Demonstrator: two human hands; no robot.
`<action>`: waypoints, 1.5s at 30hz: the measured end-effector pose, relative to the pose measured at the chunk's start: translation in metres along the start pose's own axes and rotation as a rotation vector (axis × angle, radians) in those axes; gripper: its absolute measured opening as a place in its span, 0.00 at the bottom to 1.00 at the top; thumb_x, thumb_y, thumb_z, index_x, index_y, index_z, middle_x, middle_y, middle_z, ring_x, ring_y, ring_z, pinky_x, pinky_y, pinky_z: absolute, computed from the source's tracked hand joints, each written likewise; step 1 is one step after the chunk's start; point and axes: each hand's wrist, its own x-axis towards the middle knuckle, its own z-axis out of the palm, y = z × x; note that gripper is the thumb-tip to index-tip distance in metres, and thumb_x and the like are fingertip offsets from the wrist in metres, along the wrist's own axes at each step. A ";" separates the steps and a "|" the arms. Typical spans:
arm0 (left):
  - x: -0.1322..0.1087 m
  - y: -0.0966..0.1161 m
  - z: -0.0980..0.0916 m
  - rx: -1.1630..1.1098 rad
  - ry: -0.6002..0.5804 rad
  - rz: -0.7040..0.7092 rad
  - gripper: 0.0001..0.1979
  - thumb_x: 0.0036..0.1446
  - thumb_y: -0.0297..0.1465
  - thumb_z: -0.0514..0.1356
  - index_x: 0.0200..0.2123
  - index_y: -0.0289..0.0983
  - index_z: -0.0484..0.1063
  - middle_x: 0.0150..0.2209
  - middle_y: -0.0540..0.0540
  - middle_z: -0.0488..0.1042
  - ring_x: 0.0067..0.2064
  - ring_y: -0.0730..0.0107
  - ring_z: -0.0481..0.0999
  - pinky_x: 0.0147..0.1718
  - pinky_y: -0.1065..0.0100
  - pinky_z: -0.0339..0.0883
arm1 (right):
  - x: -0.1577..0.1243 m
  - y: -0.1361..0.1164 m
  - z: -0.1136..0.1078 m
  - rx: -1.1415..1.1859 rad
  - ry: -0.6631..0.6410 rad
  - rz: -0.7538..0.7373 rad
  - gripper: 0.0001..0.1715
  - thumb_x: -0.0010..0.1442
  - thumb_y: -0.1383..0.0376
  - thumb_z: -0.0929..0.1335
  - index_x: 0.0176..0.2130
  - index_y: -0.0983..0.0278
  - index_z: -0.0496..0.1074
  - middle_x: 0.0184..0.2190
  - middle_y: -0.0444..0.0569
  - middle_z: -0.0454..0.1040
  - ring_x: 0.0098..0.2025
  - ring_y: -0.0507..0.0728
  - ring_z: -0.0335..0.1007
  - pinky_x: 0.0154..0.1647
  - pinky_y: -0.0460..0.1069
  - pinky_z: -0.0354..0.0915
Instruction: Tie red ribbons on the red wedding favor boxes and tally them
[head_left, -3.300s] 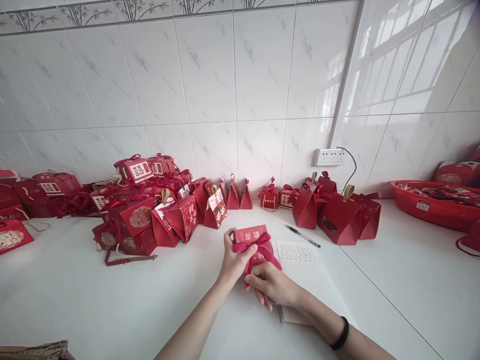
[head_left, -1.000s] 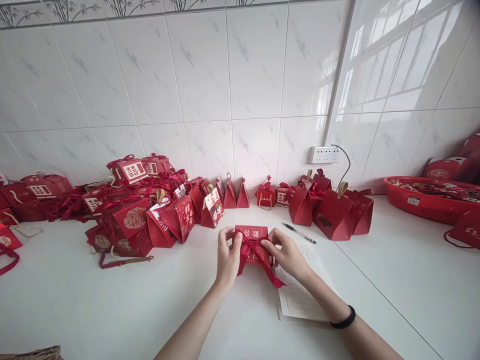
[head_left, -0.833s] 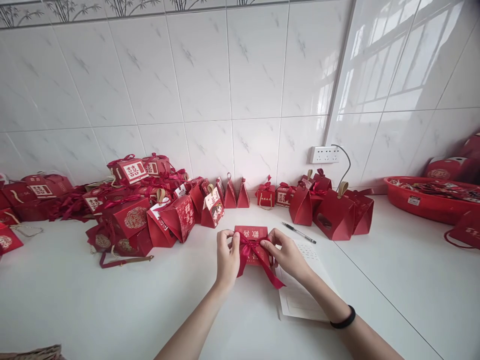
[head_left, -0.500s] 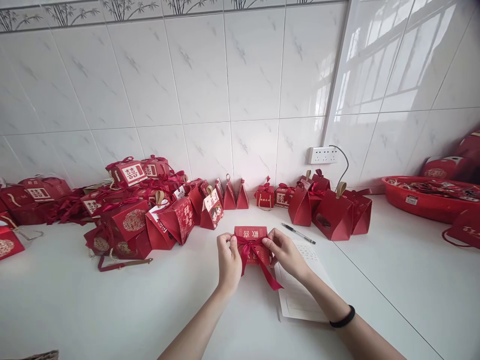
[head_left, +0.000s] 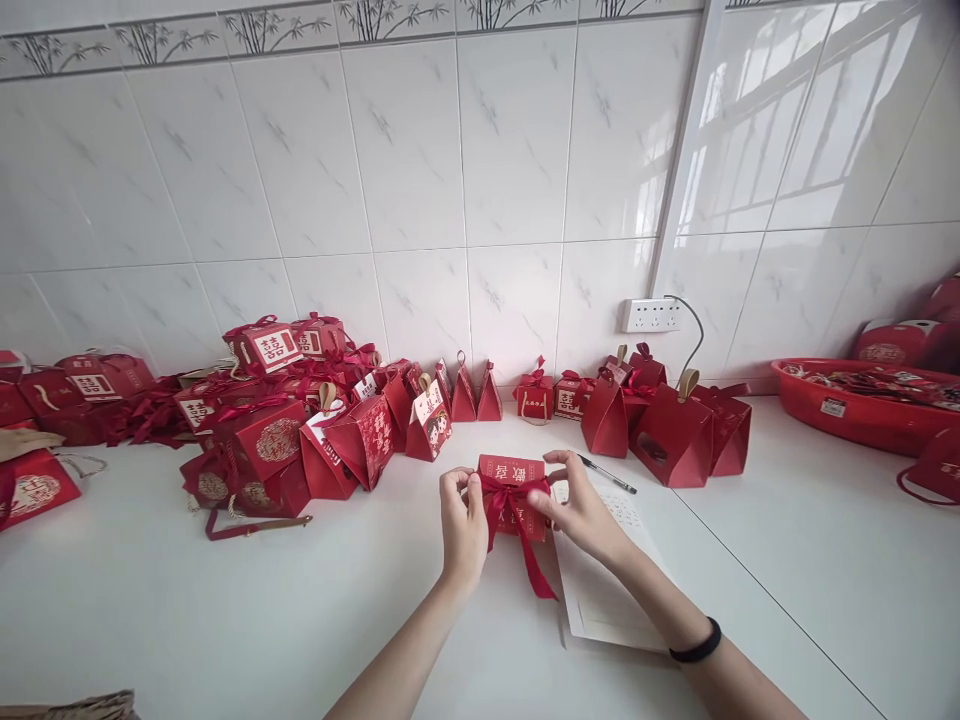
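A small red gift box with gold lettering lies in front of me on the white table. A dark red ribbon is tied round it in a bow, its tails hanging toward me. My left hand is closed at the box's left side, pinching the bow's left loop between thumb and forefinger. On the right side, my right hand has its thumb against the bow and its forefinger spread away, near the box's upper right corner. Its other fingers are partly hidden.
Red gift boxes are piled at left, with more triangular boxes at right. A written sheet lies under my right forearm, a pen beyond it. A red basin stands far right; brown paper shows bottom left.
My right forefinger has lifted away from the thumb, parting the pinch on the ribbon's right loop. My left hand keeps its pinch. The view has shifted slightly left.
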 end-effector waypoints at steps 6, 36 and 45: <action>0.003 0.002 -0.003 -0.049 -0.010 -0.070 0.16 0.56 0.47 0.51 0.33 0.40 0.60 0.36 0.46 0.68 0.40 0.65 0.70 0.39 0.65 0.65 | -0.002 0.011 -0.001 -0.374 -0.159 -0.307 0.58 0.43 0.59 0.74 0.62 0.59 0.40 0.61 0.59 0.45 0.63 0.69 0.41 0.60 0.64 0.50; 0.035 -0.009 -0.038 -0.436 -0.717 -0.274 0.31 0.40 0.29 0.55 0.53 0.42 0.61 0.57 0.41 0.61 0.58 0.53 0.60 0.50 0.54 0.57 | 0.004 0.000 -0.019 1.119 -0.032 0.269 0.26 0.49 0.55 0.72 0.46 0.61 0.67 0.43 0.50 0.73 0.42 0.59 0.72 0.36 0.51 0.73; 0.043 0.024 -0.017 -0.360 -0.550 -0.289 0.11 0.47 0.32 0.56 0.35 0.34 0.70 0.36 0.43 0.74 0.36 0.66 0.73 0.37 0.65 0.65 | -0.005 -0.018 -0.003 1.425 -0.227 0.407 0.19 0.55 0.57 0.69 0.45 0.60 0.68 0.43 0.47 0.73 0.44 0.56 0.71 0.46 0.53 0.70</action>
